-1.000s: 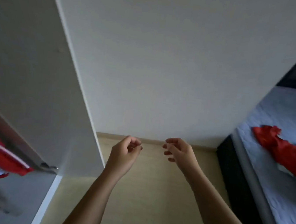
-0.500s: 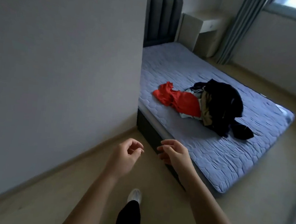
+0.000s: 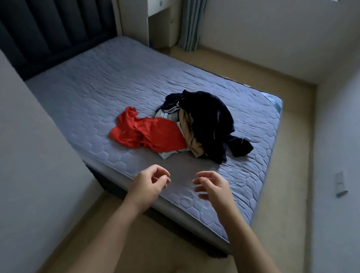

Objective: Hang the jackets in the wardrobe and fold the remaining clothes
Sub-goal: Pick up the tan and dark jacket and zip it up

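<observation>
Left hand (image 3: 147, 184): grip loose, fingers half curled, thumb near forefinger, holding nothing; above the bed's near edge.
Right hand (image 3: 213, 188): grip loose, fingers spread and slightly bent, empty; just right of the left hand, not touching it.
Clothes heap: mid-bed, beyond both hands, untouched.
Crumpled red fabric garment (image 3: 148, 133): left part of the heap, lying low.
Bulky dark navy garment (image 3: 207, 117): right part, piled over a tan garment (image 3: 188, 132) and a pale cloth (image 3: 166, 155).
Bed: grey-blue quilted mattress (image 3: 105, 79); dark padded headboard (image 3: 43, 10) far left.
Far: white desk with drawer (image 3: 148, 4); striped curtain (image 3: 193, 15) beside it, right.
</observation>
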Demonstrator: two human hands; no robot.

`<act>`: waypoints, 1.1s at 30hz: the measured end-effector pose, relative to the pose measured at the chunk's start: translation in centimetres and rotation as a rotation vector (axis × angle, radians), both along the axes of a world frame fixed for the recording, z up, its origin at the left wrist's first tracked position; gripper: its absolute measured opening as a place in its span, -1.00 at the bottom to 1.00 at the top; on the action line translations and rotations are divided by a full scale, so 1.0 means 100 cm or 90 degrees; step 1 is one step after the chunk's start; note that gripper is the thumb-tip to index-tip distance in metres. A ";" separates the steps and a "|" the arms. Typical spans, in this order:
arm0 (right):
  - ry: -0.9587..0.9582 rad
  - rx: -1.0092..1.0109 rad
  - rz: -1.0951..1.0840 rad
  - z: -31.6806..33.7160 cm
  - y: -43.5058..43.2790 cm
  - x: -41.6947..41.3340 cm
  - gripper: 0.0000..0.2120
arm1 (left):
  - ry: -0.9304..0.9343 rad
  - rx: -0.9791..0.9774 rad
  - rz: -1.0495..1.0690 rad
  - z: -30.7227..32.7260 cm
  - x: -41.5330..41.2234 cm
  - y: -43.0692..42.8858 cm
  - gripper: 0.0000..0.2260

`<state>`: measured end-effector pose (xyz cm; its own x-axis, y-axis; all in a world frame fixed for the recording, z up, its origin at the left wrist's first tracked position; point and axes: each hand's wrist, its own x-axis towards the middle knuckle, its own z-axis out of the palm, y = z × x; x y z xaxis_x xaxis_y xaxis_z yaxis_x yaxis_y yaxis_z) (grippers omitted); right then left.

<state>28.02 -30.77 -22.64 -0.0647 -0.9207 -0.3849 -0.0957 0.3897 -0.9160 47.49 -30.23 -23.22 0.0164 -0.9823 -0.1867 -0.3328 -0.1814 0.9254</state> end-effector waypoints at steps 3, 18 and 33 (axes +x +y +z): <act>0.017 0.026 -0.025 -0.022 -0.063 -0.015 -0.81 | 0.015 0.038 -0.025 -0.014 -0.018 -0.063 -0.83; 0.371 0.145 0.121 -0.230 -0.357 -0.032 -0.72 | 0.134 0.346 0.108 -0.199 -0.043 -0.385 -0.81; 0.639 0.061 0.073 -0.433 -0.498 -0.025 -0.37 | 0.075 0.342 -0.015 -0.425 -0.037 -0.533 -0.97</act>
<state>25.52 -80.58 -65.97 -0.3127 -0.9094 -0.2743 -0.8449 0.3982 -0.3572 43.83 -83.55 -65.72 -0.0558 -0.7478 -0.6616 -0.2416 -0.6328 0.7357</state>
